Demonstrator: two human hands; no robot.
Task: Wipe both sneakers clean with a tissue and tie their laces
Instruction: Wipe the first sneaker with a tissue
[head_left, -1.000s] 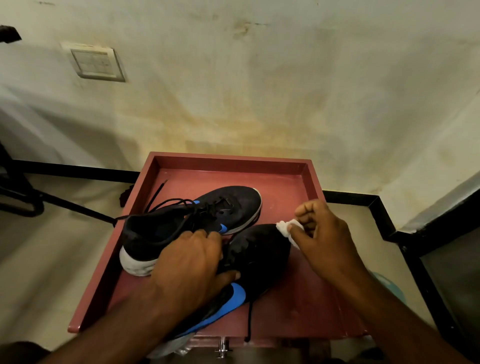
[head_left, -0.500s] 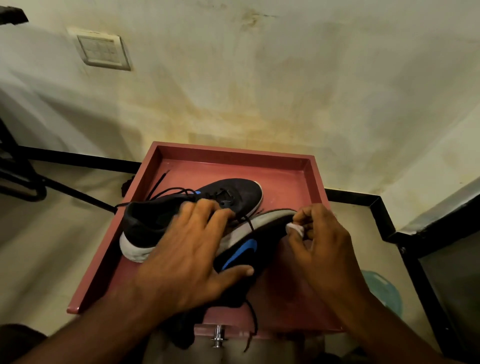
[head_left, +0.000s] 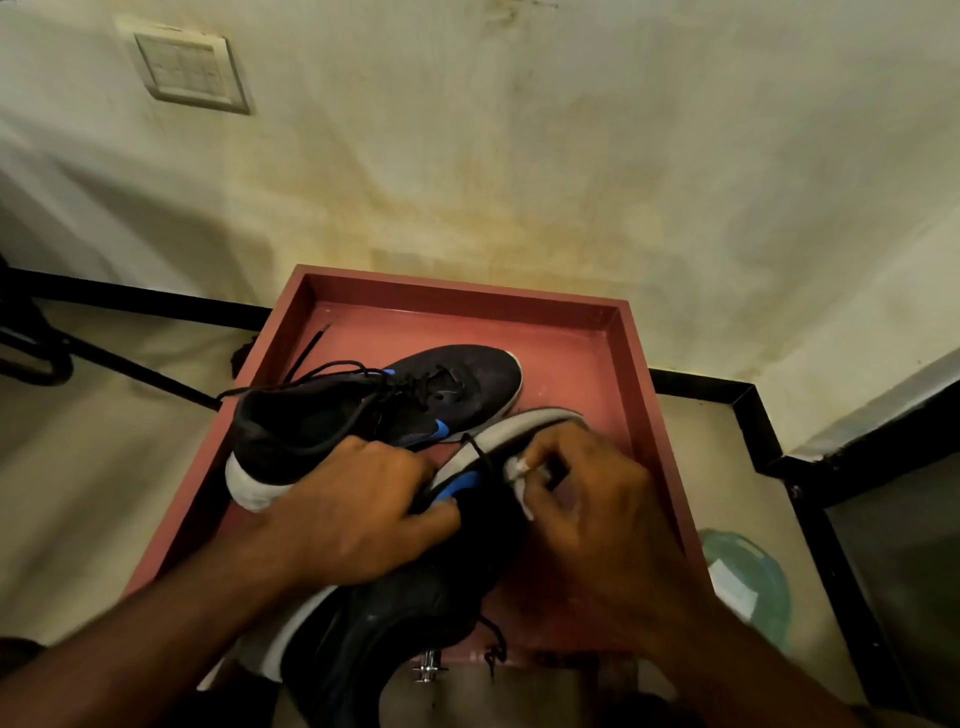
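Two black sneakers with blue logos and white soles are on a red tray (head_left: 636, 364). The far sneaker (head_left: 374, 410) lies on the tray with its black laces loose, one lace trailing over the tray's left rim. My left hand (head_left: 358, 514) grips the near sneaker (head_left: 410, 613), which is tilted on its side with its pale sole facing left and up. My right hand (head_left: 587, 499) pinches a small white tissue (head_left: 519, 475) and presses it against the near sneaker's upper, close to the toe.
The tray sits against a stained pale wall with a switch plate (head_left: 189, 70) up left. Black metal bars (head_left: 130, 364) run along the floor at left. A greenish round object (head_left: 753, 582) lies on the floor right of the tray, beside a dark frame (head_left: 810, 467).
My left hand has rolled the near sneaker onto its side and pulled it toward me. My right hand with the tissue has moved from the toe tip down onto the upper.
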